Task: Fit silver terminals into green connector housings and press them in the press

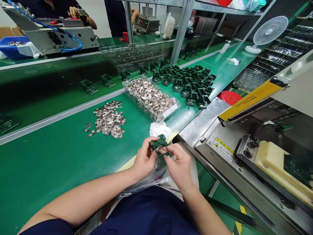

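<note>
Between my two hands, over my lap at the table's front edge, is a green circuit board with cut-out gaps. My left hand pinches its left side between thumb and fingers. On the opposite side my right hand grips the board's edge, its thumb near the lower rail. Whether a small metal part is also between the fingers is too small to tell. Just beyond the board lies a white cloth. A clear plastic box full of small metal parts stands farther off, and a loose pile of metal parts lies left of it.
Many green circuit boards are heaped beyond the box. More boards lie on the dark belt at the back. A machine with a yellow bar and warning label stands close at right. A white fan and co-workers are farther away.
</note>
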Action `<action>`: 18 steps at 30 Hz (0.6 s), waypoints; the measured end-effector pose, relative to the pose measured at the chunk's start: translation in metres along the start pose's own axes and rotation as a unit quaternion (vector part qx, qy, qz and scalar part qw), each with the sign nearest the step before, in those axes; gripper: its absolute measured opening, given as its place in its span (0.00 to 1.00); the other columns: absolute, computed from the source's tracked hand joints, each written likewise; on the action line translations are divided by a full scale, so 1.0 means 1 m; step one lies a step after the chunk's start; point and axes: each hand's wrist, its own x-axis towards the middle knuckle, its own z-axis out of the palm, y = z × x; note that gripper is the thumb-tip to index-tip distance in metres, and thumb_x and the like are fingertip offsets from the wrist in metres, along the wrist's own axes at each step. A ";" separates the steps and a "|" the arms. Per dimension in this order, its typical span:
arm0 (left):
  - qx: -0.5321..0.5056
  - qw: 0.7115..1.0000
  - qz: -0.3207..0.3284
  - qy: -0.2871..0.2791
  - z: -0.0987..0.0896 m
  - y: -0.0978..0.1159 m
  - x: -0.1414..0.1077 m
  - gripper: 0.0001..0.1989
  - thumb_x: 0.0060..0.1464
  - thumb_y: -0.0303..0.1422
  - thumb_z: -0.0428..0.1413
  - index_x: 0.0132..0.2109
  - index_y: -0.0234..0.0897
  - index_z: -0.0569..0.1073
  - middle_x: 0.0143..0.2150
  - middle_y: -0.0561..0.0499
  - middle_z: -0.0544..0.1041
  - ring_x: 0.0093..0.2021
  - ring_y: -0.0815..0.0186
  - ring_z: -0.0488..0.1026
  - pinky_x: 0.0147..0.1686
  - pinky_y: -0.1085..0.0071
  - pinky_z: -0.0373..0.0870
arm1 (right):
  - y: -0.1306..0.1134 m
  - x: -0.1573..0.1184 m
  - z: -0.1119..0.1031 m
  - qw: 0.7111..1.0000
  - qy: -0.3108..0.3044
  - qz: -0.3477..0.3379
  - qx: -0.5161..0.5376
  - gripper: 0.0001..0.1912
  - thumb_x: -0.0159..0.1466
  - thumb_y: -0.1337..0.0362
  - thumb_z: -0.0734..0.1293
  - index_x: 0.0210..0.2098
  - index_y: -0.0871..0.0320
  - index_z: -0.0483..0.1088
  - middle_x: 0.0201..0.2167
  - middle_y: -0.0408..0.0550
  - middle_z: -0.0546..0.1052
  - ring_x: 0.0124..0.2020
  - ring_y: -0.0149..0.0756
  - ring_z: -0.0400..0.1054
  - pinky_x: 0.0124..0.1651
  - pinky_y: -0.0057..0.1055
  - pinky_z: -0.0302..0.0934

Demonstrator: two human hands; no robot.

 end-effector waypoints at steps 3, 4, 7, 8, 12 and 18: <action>0.008 0.999 0.014 -0.028 0.000 0.001 -0.002 0.15 0.62 0.31 0.51 0.56 0.44 0.62 0.39 0.51 0.74 0.36 0.68 0.73 0.39 0.71 0.71 | -0.001 0.000 -0.001 0.999 -0.005 -0.004 -0.048 0.08 0.64 0.64 0.66 0.27 0.54 0.71 0.28 0.47 0.70 0.32 0.39 0.65 0.34 0.34 0.60; 0.014 0.999 0.014 -0.034 0.000 0.001 -0.003 0.16 0.62 0.30 0.50 0.56 0.45 0.61 0.38 0.51 0.74 0.35 0.68 0.73 0.38 0.71 0.71 | -0.001 0.000 -0.001 0.998 -0.007 -0.004 -0.057 0.10 0.64 0.63 0.66 0.26 0.54 0.70 0.27 0.47 0.69 0.33 0.39 0.65 0.35 0.34 0.59; 0.037 0.998 0.015 -0.040 -0.001 0.000 -0.007 0.17 0.62 0.30 0.50 0.57 0.46 0.61 0.37 0.52 0.73 0.33 0.68 0.71 0.36 0.72 0.70 | -0.003 0.000 -0.002 0.999 -0.003 0.012 -0.049 0.11 0.63 0.62 0.66 0.24 0.54 0.66 0.26 0.45 0.68 0.31 0.38 0.63 0.34 0.34 0.58; 0.042 0.998 0.015 -0.040 -0.001 -0.001 -0.007 0.17 0.62 0.30 0.50 0.57 0.46 0.62 0.38 0.51 0.73 0.32 0.68 0.71 0.34 0.72 0.70 | -0.002 0.000 -0.002 0.999 0.004 0.032 -0.026 0.11 0.62 0.61 0.67 0.24 0.55 0.66 0.25 0.44 0.67 0.30 0.37 0.62 0.32 0.33 0.58; 0.033 0.998 0.009 -0.048 0.002 0.002 -0.007 0.16 0.62 0.32 0.51 0.57 0.44 0.64 0.42 0.48 0.72 0.35 0.67 0.71 0.35 0.71 0.71 | 0.005 -0.003 -0.013 0.983 0.013 0.136 0.124 0.08 0.60 0.60 0.69 0.31 0.56 0.65 0.25 0.41 0.67 0.24 0.31 0.61 0.27 0.27 0.59; 0.027 0.979 -0.035 -0.198 0.027 0.022 0.010 0.19 0.62 0.30 0.49 0.60 0.41 0.62 0.40 0.47 0.74 0.35 0.65 0.73 0.36 0.69 0.73 | 0.008 -0.024 -0.086 0.996 -0.081 -0.042 0.009 0.36 0.60 0.64 0.71 0.65 0.49 0.56 0.61 0.55 0.64 0.53 0.45 0.66 0.47 0.39 0.66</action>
